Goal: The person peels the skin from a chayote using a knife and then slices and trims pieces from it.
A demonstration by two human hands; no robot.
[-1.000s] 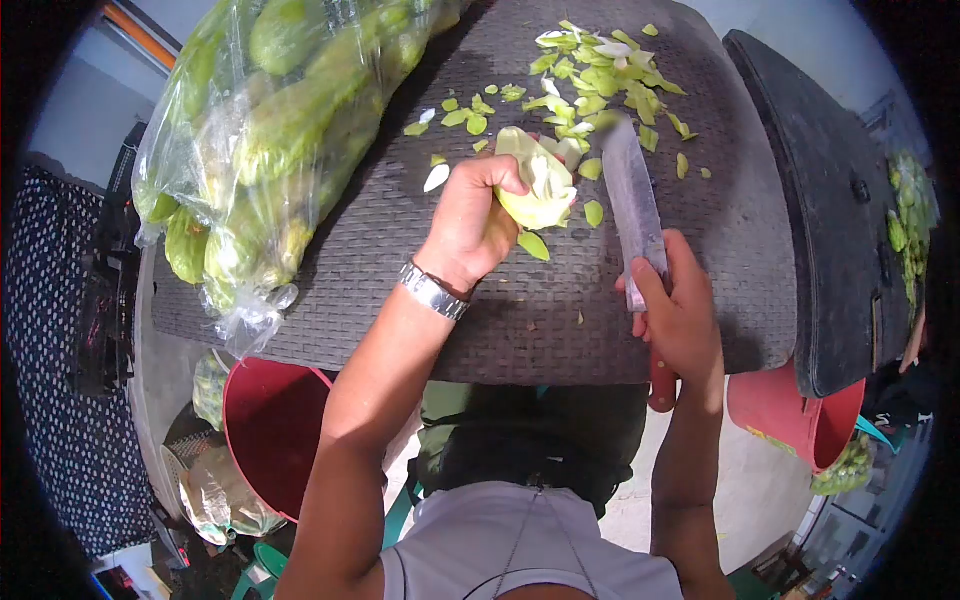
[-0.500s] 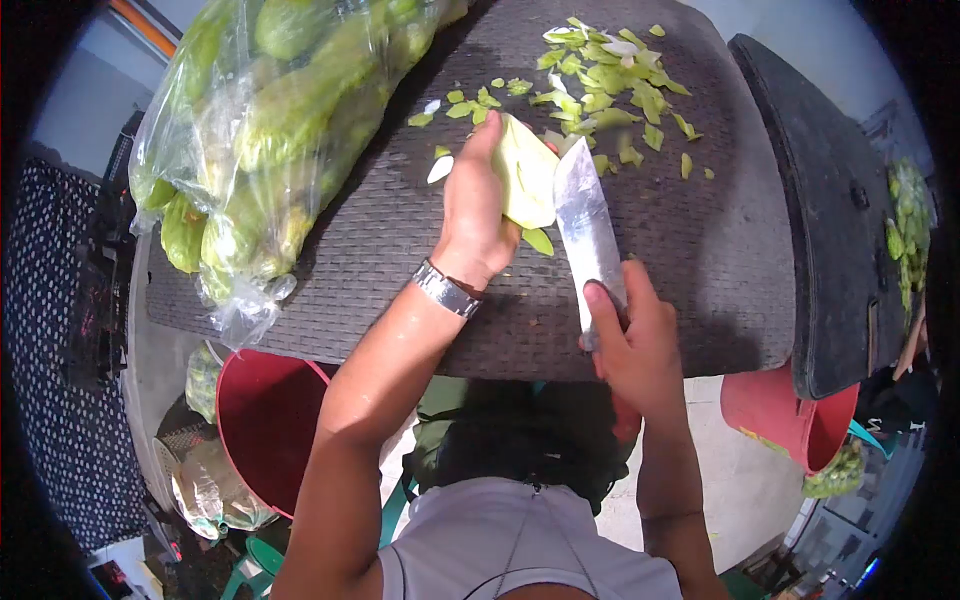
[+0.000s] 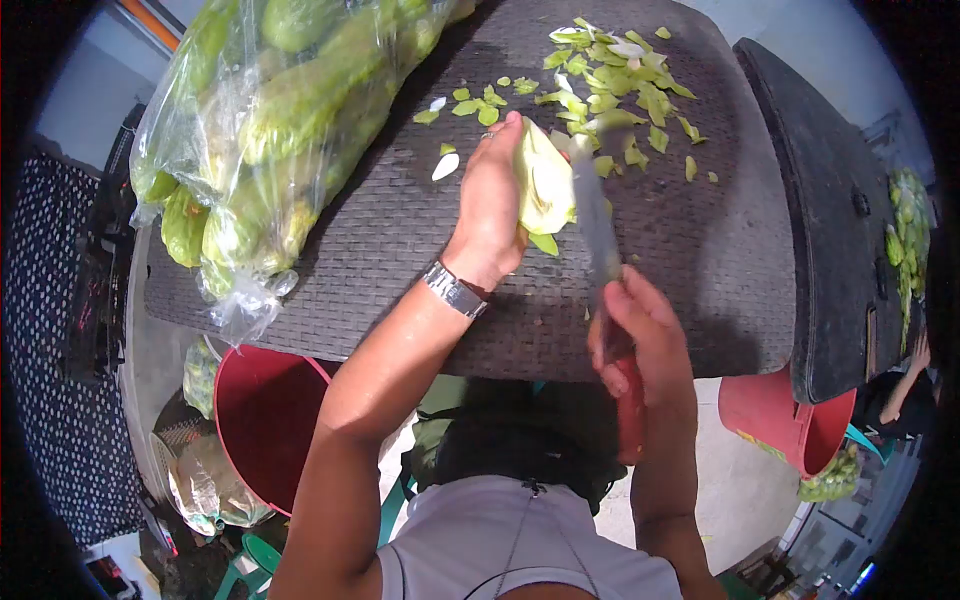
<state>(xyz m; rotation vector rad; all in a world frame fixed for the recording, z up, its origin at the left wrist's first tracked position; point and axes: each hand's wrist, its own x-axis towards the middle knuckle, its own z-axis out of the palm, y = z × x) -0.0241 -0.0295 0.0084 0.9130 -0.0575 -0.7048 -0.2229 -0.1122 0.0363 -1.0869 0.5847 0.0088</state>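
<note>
My left hand [image 3: 490,205] is closed round a pale green peeled vegetable [image 3: 545,182], holding it over the dark woven table [image 3: 430,320]. A red-handled knife [image 3: 598,225] is in my right hand [image 3: 645,330], its blade pointing away from me, blurred, and just right of the vegetable. Whether the blade touches it, I cannot tell. Green and white peelings [image 3: 605,90] lie scattered beyond my hands. At the left of the table rests a clear plastic bag [image 3: 290,140] full of green vegetables.
Red buckets stand below the table, one at left [image 3: 265,430] and one at right [image 3: 780,410]. A second dark tabletop [image 3: 820,230] adjoins on the right. Past it are bagged vegetables [image 3: 908,230] and another person's arm [image 3: 905,385] at the far right edge.
My left hand has turned the vegetable more upright and shifted slightly right. The knife swung left to the vegetable, then a little back to the right. Another person's arm now shows at far right.
</note>
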